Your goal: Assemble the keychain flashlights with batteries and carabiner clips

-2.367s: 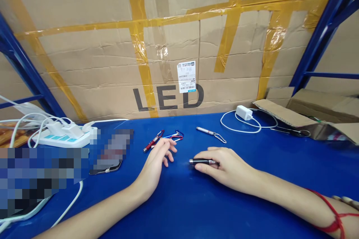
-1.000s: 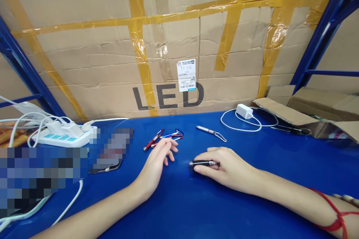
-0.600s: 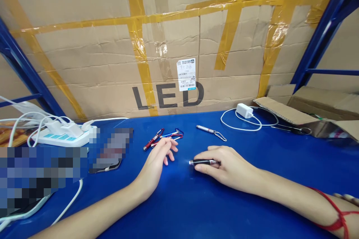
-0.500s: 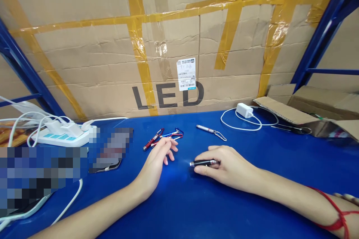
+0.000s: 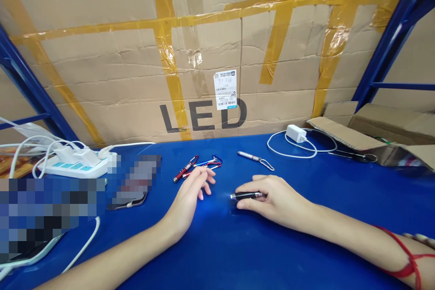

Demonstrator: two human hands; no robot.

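My right hand [image 5: 272,197] grips a small black flashlight [image 5: 246,195], its lit tip pointing left and casting a glow on the blue table [image 5: 217,249]. Opposite it, my left hand [image 5: 193,190] rests on its side with loosely curled, parted fingers and nothing in them. Just beyond the left fingertips lie a red keychain flashlight [image 5: 182,171] and a blue one [image 5: 204,162]. Another red one [image 5: 188,174] is partly hidden behind that hand. A silver flashlight [image 5: 248,156] with a carabiner clip lies farther back, between the two hands.
On the left are a white power strip [image 5: 78,165] with plugs and cables, and a phone [image 5: 136,183], partly blurred out. A white charger [image 5: 296,133] with a looped cable lies at the back right, near an open cardboard box [image 5: 356,133]. Behind stands a taped cardboard wall [image 5: 129,77].
My right hand and the black flashlight have shifted very slightly upward. My left hand and the other flashlights stay where they were.
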